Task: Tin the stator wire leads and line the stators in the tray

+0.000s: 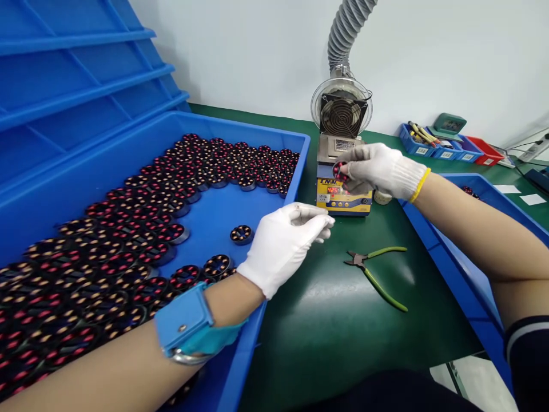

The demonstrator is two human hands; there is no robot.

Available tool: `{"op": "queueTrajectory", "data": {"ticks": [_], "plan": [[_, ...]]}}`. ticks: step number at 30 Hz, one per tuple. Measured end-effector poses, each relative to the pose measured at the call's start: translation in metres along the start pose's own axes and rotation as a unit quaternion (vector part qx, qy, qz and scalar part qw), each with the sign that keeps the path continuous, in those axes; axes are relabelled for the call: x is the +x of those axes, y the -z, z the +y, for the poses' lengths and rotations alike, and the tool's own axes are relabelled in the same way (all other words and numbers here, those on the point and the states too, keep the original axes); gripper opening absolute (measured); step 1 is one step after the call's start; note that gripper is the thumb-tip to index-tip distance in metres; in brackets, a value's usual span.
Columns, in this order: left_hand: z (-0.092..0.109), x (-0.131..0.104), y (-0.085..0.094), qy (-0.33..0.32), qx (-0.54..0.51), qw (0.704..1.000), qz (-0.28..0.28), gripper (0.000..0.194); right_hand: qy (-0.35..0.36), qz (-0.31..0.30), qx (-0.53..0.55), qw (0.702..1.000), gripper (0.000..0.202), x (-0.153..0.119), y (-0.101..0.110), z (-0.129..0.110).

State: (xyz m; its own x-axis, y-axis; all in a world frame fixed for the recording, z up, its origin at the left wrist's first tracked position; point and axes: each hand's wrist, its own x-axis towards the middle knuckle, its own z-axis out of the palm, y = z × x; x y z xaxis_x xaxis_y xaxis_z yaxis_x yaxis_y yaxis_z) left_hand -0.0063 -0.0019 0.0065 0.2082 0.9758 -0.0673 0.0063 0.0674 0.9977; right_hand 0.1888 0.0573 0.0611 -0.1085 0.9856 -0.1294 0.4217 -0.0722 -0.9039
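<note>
Tray (214, 209): coils (241, 234) heaped at my left, presumably for easy reach.
Left hand (281, 243): half curled, thumb near fingertips; I can't tell whether it pinches anything.
Pliers (358, 260): splayed on the green table (309, 326), probably to stay handy.
Right hand (380, 166): pinched on one coil (337, 171) before the heater (347, 205), perhaps sparing its face.
Far side: duct (345, 34), likely for fumes; white wall (240, 51).

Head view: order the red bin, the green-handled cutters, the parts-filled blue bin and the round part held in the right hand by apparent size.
1. Parts-filled blue bin
2. Green-handled cutters
3. Red bin, farther off
4. Round part in the right hand, partly hidden
</note>
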Motion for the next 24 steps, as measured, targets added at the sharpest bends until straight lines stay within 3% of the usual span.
{"op": "queueTrajectory", "data": {"ticks": [3, 4, 7, 9, 12, 17, 24], "plan": [[0.001, 0.000, 0.001, 0.007, 0.017, 1.000, -0.017, 0.021, 0.054, 0.096, -0.168, 0.980, 0.027, 0.024, 0.025, -0.003], [0.001, 0.000, 0.001, 0.008, 0.025, 0.999, -0.021, 0.021, 0.076, 0.138, -0.256, 0.954, 0.029, 0.031, 0.032, -0.006], [0.002, -0.001, 0.002, 0.006, 0.048, 0.998, -0.036, 0.022, 0.117, 0.215, -0.498, 0.832, 0.033, 0.049, 0.045, -0.016], [0.002, -0.001, 0.002, 0.000, 0.058, 0.997, -0.046, 0.024, 0.111, 0.196, -0.593, 0.773, 0.035, 0.060, 0.045, -0.024], [0.001, -0.001, 0.003, -0.007, 0.064, 0.996, -0.055, 0.023, 0.077, 0.142, -0.673, 0.722, 0.036, 0.074, 0.039, -0.032], [-0.001, -0.001, 0.004, -0.010, 0.068, 0.995, -0.072, 0.023, 0.068, 0.117, -0.726, 0.675, 0.036, 0.089, 0.028, -0.030], [-0.003, 0.000, 0.004, -0.020, 0.057, 0.995, -0.080, 0.021, 0.056, 0.107, -0.714, 0.690, 0.035, 0.094, 0.024, -0.027]]}}
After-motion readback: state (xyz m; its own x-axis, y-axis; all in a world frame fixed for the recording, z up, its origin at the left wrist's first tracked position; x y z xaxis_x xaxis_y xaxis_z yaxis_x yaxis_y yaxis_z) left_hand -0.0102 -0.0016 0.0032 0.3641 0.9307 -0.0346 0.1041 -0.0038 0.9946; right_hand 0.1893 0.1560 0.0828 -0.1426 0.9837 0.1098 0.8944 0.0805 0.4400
